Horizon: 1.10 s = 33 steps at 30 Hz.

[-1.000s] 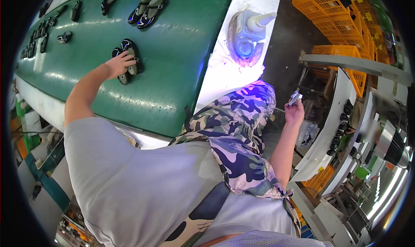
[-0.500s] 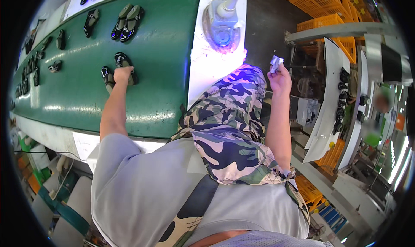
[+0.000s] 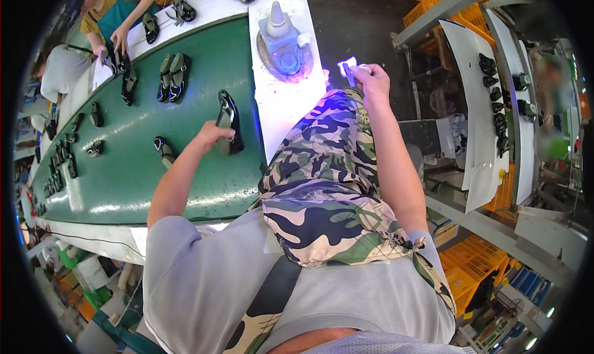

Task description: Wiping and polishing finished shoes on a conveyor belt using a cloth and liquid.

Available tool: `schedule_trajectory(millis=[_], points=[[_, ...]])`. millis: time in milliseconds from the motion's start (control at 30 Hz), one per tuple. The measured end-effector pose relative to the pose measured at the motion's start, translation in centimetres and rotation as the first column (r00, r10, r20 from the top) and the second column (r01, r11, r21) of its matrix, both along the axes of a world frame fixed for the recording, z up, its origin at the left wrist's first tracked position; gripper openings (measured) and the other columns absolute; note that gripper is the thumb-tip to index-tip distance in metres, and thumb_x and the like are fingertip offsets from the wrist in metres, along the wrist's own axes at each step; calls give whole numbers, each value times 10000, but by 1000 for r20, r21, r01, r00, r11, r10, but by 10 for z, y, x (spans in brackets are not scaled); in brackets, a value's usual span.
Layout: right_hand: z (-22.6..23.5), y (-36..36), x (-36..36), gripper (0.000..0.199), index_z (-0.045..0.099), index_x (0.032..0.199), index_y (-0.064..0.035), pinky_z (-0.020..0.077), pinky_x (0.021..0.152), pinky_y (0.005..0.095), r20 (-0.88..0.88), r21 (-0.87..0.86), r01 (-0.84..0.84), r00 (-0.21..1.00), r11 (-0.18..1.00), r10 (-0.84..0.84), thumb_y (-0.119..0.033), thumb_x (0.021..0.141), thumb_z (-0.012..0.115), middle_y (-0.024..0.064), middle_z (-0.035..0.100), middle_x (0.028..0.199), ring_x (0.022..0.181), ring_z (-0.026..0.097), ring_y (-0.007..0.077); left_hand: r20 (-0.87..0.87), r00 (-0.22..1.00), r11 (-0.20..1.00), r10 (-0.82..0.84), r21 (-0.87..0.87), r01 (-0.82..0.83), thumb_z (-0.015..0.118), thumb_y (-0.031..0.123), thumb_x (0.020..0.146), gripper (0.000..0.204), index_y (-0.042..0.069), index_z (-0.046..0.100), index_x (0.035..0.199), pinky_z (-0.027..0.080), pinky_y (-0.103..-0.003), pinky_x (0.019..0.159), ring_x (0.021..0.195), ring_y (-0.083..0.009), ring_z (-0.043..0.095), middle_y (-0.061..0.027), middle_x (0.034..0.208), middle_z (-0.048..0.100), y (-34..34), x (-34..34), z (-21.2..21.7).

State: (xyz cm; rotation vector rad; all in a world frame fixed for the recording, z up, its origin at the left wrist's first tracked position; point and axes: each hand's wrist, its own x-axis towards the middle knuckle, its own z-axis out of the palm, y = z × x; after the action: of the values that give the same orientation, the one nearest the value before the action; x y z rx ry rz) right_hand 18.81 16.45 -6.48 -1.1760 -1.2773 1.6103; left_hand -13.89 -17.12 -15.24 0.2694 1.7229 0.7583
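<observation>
My left hand (image 3: 215, 135) is closed on a glossy black shoe (image 3: 228, 106) near the right edge of the green table surface (image 3: 210, 181). The shoe looks raised, toe pointing away from me. Its likely mate, another black shoe (image 3: 163, 150), lies to the left on the green surface. Over on the right, my right hand (image 3: 375, 83) pinches a small crumpled white piece (image 3: 348, 69), cloth or paper, in the air beside the table's white border. A bluish container with a cone-shaped nozzle (image 3: 278, 29) stands on that border, in a round holder.
A pair of black shoes (image 3: 172, 77) lies farther off, with several more at the left. Across the table a co-worker's hands (image 3: 117, 43) handle shoes. On the right stand a metal-framed rack with white boards (image 3: 473, 106) and orange crates (image 3: 473, 270).
My left hand has moved right with one shoe, leaving the other behind. My right hand has come left and turned with the white piece. The view has shifted, bringing the co-worker in.
</observation>
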Motion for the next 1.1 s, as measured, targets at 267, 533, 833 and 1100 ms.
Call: schedule_trajectory(millis=[267,533,833,1100], points=[[73,-17,-26,204,630,825,10,485,598,237,-72,242,-176,978,954,198,-5,719,803,2,594,744,640,560,81,-427,885,476,184,826,300,877,56,643,576,-17,611,1149,527,-326,924,1017,-186,652,-105,1098,684,129,93,107],[89,-19,-17,154,609,825,-6,478,677,223,28,323,-247,967,913,252,25,769,749,-16,578,778,699,517,55,-642,744,226,186,765,603,837,105,693,582,-32,586,1199,502,-357,986,1108,-284,656,-179,1196,655,158,124,143],[96,-33,-8,167,606,842,-16,467,651,225,-171,65,-327,927,943,333,15,765,751,-5,580,764,697,553,74,-812,522,152,262,569,808,815,62,690,545,-12,589,1181,506,-373,987,1095,-303,657,-174,1185,656,170,128,159],[114,-44,-6,181,612,848,3,486,641,254,-256,72,-340,902,938,347,17,746,762,24,599,759,687,583,107,-830,533,337,162,554,761,840,73,635,603,26,593,1183,537,-371,918,1041,-294,670,-143,1127,669,172,135,156]])
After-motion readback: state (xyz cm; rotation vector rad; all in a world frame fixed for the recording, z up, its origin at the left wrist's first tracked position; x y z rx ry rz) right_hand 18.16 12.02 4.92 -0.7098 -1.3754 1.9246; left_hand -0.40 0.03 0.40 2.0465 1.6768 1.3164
